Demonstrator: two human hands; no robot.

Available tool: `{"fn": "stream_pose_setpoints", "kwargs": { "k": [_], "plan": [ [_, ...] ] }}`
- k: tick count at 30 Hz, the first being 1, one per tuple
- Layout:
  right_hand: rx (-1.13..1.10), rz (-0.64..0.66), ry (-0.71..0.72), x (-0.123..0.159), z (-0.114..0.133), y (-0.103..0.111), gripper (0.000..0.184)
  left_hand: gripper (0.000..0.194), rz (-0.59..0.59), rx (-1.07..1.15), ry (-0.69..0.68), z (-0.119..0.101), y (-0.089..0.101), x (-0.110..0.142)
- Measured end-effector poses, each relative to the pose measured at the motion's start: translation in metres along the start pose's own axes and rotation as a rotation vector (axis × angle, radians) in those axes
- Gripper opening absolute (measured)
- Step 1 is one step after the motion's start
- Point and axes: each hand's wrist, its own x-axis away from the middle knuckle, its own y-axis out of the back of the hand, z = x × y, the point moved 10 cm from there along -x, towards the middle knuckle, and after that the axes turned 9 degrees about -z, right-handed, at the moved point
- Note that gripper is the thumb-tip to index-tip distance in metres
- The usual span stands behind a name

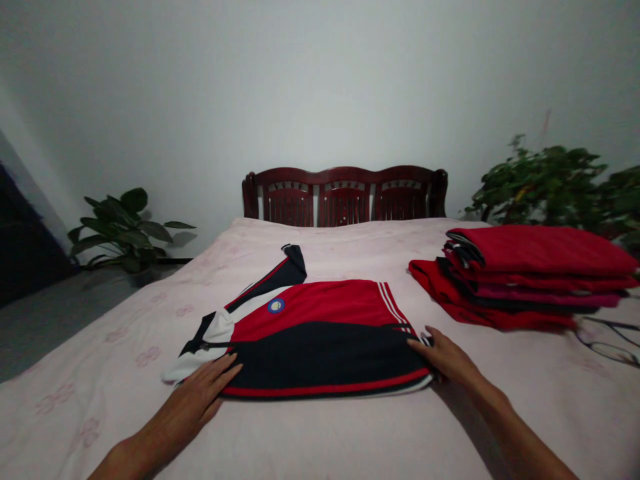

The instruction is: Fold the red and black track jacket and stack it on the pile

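Head view, left to right: a leafy plant [120,227] stands on the grey floor [55,320] beside a bed spread with a pale pink sheet [320,433]; the person's left hand [203,387] lies flat on the sheet, fingers stretched out and close together, their tips resting on the near left edge of a folded jacket [320,343]; the jacket, red across the top, dark navy below with a thin red stripe along the near hem, lies in the middle of the bed, a white and navy sleeve [215,333] sticking out at its left and a round badge [275,305] showing on the red panel; beyond it, a dark red wooden headboard [345,197] stands against a plain white wall [300,80]; the right hand [445,357] rests palm down at the jacket's near right corner, fingers slightly spread and touching the cloth where white stripes meet the navy; whether it pinches the fabric cannot be told; further right and well apart, a stack of folded red and dark clothes [530,277] sits on the sheet; a thin dark cable [607,337] trails beside the stack; a bushy green plant [555,183] rises behind it.
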Motion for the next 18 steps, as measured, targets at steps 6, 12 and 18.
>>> {"fn": "stream_pose_setpoints", "kwargs": {
  "k": [6, 12, 18],
  "plan": [
    [-0.306, 0.317, -0.126, 0.013, 0.029, -0.017, 0.051, 0.052, -0.058, 0.039, 0.081, 0.027, 0.009, -0.002],
    [-0.441, 0.368, -0.132, 0.043, 0.015, 0.003, 0.049, 0.046, -0.027, 0.179, 0.077, 0.023, 0.014, 0.028],
    [-0.297, 0.527, -0.075, 0.033, -0.028, 0.006, 0.045, 0.047, 0.210, 0.279, 0.060, 0.016, 0.027, 0.029]
  ]
}}
